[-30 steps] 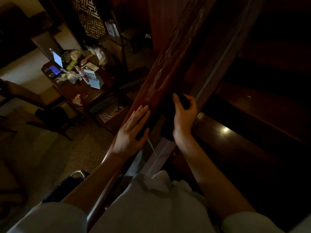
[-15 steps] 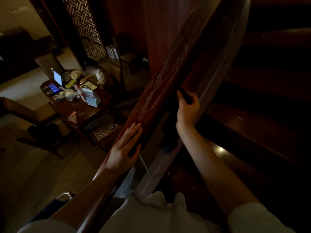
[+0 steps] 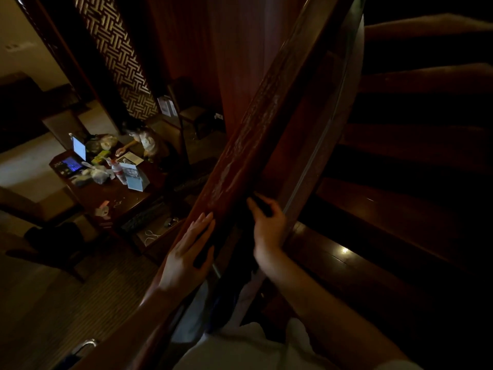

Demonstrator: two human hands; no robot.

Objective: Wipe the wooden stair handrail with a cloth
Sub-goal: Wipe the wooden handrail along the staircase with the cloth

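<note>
Left hand (image 3: 186, 252): lies flat on the top face of the handrail (image 3: 253, 145), fingers straight and close together, pointing up the rail. It holds nothing.
Right hand (image 3: 268, 225): just beside the left hand, on the stair side of the rail. Thumb and fingers curl round a dark cloth (image 3: 246, 259) and hold it against the rail's side face.
Cloth: a dark bunch shows between thumb and fingers, and the rest hangs below the hand, next to the wrist. In this dim light its edges are hard to make out.
Handrail: wide, reddish-brown wood, running on a slant from lower left to upper right, with pale scuffed patches on the top face just past the left fingertips.
Pale strip (image 3: 320, 145): thin, running alongside the rail on its stair side, close to the right hand's knuckles.
Stairs (image 3: 400, 209): dark wooden treads to the right of the rail; a small glint of light (image 3: 344, 251) sits on a near tread.
Pale garment (image 3: 240, 348): at the bottom edge, between the two forearms.
Table (image 3: 117, 198): on the floor below, left of the rail, crowded with things — a lit screen (image 3: 79, 148), a bottle (image 3: 118, 172) and a pale blue box (image 3: 136, 177) among them.
Seated person (image 3: 146, 141): at the table's far side, one hand on its top.
Lattice screen (image 3: 117, 54): stands behind the table, near the top of the view.
</note>
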